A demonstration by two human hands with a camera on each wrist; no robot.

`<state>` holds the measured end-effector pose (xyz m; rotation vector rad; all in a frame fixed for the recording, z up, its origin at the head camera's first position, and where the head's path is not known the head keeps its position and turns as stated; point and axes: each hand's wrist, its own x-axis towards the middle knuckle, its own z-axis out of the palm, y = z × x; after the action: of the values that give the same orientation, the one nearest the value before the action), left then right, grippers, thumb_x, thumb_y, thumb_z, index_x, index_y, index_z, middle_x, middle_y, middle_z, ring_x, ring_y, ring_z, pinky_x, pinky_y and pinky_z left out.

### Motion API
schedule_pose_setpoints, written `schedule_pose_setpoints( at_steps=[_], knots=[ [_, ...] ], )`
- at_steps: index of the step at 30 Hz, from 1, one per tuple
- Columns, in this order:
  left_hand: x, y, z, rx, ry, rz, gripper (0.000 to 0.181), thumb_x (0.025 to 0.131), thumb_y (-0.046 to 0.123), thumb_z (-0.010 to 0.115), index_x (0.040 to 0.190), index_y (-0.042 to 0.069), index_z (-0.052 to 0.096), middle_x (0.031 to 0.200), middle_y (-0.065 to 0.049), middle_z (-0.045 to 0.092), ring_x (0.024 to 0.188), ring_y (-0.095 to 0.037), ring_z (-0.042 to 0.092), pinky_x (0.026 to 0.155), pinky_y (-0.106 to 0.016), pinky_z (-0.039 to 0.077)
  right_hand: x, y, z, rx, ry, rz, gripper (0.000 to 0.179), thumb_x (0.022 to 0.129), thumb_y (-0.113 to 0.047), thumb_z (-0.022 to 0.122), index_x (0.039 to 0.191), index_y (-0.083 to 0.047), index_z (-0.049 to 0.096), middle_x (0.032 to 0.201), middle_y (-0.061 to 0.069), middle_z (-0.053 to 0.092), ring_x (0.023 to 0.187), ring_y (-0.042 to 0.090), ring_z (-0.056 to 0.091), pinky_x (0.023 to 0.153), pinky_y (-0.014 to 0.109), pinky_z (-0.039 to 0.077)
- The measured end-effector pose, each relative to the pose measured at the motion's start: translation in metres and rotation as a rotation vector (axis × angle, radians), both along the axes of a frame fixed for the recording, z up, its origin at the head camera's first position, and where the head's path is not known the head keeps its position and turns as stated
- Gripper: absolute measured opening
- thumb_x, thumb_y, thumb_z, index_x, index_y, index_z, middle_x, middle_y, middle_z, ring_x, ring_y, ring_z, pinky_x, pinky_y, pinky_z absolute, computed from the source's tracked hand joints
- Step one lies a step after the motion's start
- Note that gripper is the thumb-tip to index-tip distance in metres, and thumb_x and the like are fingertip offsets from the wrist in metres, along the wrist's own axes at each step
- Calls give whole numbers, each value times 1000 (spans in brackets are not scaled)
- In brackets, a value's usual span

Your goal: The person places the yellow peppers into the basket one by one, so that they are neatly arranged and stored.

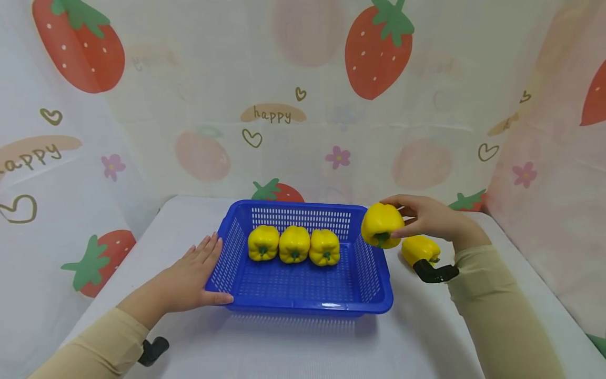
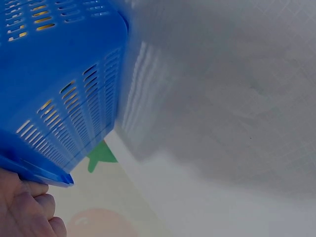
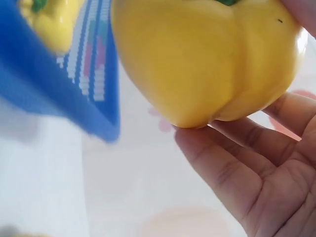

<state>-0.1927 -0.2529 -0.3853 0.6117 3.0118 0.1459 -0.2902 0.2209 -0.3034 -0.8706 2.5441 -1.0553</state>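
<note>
Left hand (image 1: 191, 281) released, straight fingers on basket's (image 1: 293, 305) left edge; right hand (image 1: 431, 218) grasps one pepper (image 1: 379, 223) by basket's far-right corner. Another pepper (image 1: 418, 248) on table (image 1: 416, 326), past basket's right edge; three peppers (image 1: 294, 245) inside, toward far edge. Backdrop (image 1: 312, 126) behind.

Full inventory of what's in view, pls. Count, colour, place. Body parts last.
Peppers in basket: 3, yellow with green stems, in a side-by-side row
Held pepper: 1, yellow with green stem, raised by the basket's right side
Loose pepper: 1, yellow, on the table right of the basket
Basket: 1, blue, slotted walls, on the table
Table: 1, white, under everything
Printed backdrop: pale with strawberries, hearts, flowers, "happy"; behind and at both sides
Black wrist pieces: 2, black, one by each wrist
Sleeves: 2, beige, on both forearms
Left hand: 1, against the basket's left rim
Right hand: 1, gripping the held pepper
</note>
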Motion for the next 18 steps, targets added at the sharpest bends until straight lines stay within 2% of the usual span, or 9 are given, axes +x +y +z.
schedule_pose_setpoints(
  at_steps=[7, 18],
  knots=[
    [1, 0, 1, 4, 0, -2, 120, 67, 80, 45, 145, -3, 7, 151, -21, 4, 138, -36, 4, 107, -56, 12, -2, -31, -3, -30, 16, 21, 66, 74, -30, 76, 132, -18, 45, 125, 2, 52, 110, 23, 54, 89, 37, 48],
    [1, -1, 0, 14, -4, 0, 119, 68, 77, 49, 145, -2, 6, 152, -20, 2, 139, -36, 3, 107, -56, 12, -7, -72, -9, -18, -41, 89, 70, 73, -32, 77, 132, -16, 45, 122, 3, 53, 105, 21, 56, 88, 34, 49]
  ],
)
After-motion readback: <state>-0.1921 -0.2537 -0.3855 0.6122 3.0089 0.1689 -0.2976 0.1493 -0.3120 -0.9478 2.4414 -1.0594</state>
